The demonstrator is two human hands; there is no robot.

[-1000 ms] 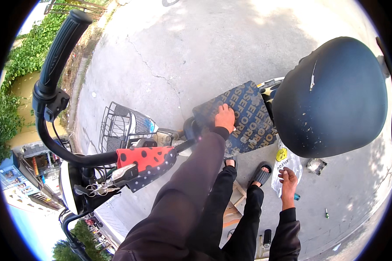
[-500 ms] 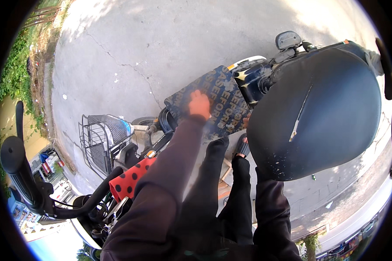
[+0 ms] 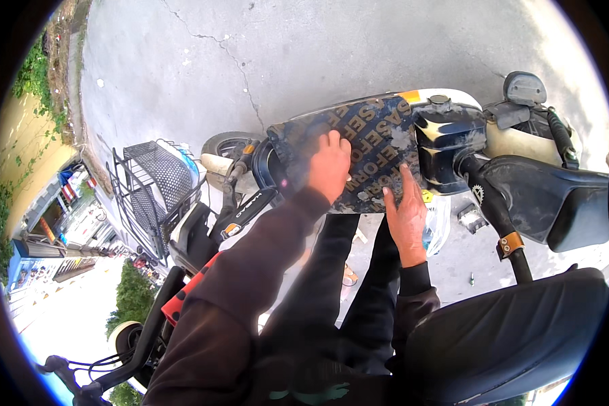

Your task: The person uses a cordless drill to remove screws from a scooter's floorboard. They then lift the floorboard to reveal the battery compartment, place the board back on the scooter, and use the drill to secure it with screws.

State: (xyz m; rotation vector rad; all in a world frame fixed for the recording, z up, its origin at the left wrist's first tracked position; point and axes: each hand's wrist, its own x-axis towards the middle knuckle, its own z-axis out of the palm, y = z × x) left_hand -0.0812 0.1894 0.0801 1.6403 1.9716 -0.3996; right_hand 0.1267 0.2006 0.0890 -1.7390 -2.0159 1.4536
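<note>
A dark blue floor mat (image 3: 369,139) printed with tan lettering lies across the footboard of an electric scooter, with pale dusty patches on it. My left hand (image 3: 330,166) rests on the middle of the mat, fingers curled in; whether anything is inside them is hidden. Against the mat's near right part lies my right hand (image 3: 407,213), fingers stretched out and apart, holding nothing. Just right of the mat is the scooter's dark, scuffed body panel (image 3: 450,139).
A black seat (image 3: 507,338) fills the lower right. At left stand a wire basket (image 3: 157,176), a front wheel (image 3: 227,145) and handlebars with a red dotted cover (image 3: 189,291). A clear plastic bag (image 3: 440,227) sits on the concrete behind my right hand.
My right hand has come out from behind the seat onto the mat. My left hand stays curled on the mat. The view has shifted, showing more of the scooter's rear and less of the seat.
</note>
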